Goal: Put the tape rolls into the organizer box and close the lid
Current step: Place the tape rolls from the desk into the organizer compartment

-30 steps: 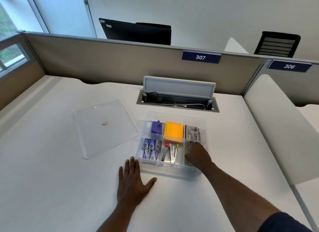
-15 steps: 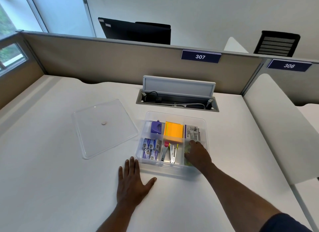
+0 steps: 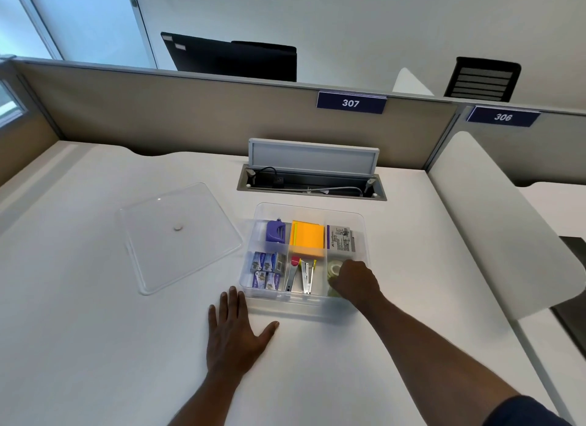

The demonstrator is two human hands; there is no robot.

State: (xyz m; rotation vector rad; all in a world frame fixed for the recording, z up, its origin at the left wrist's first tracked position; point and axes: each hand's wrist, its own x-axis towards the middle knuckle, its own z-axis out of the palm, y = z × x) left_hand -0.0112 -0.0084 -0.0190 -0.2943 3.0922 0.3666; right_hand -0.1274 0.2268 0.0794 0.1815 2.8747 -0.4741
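Observation:
The clear organizer box point(image 3: 310, 207) sits open on the white desk, divided into compartments. In its front right compartment lies a clear tape roll point(image 3: 333, 268), with a second roll partly hidden under my right hand point(image 3: 355, 281). That hand reaches into the compartment, fingers curled down on the rolls. My left hand point(image 3: 234, 333) rests flat on the desk, fingers spread, just in front of the box's left corner and holding nothing. The clear lid point(image 3: 177, 235) lies flat on the desk to the left of the box.
The other compartments hold a purple sharpener point(image 3: 275, 231), orange sticky notes point(image 3: 307, 238), staple boxes point(image 3: 268, 270), staplers point(image 3: 301, 276) and a packet point(image 3: 341, 238). Behind the box is an open cable trough point(image 3: 312, 184) and a partition. A white divider panel point(image 3: 494, 229) bounds the right.
My right hand has drawn back slightly toward the box's near right corner, uncovering one tape roll. My left hand, the box and the lid have not moved.

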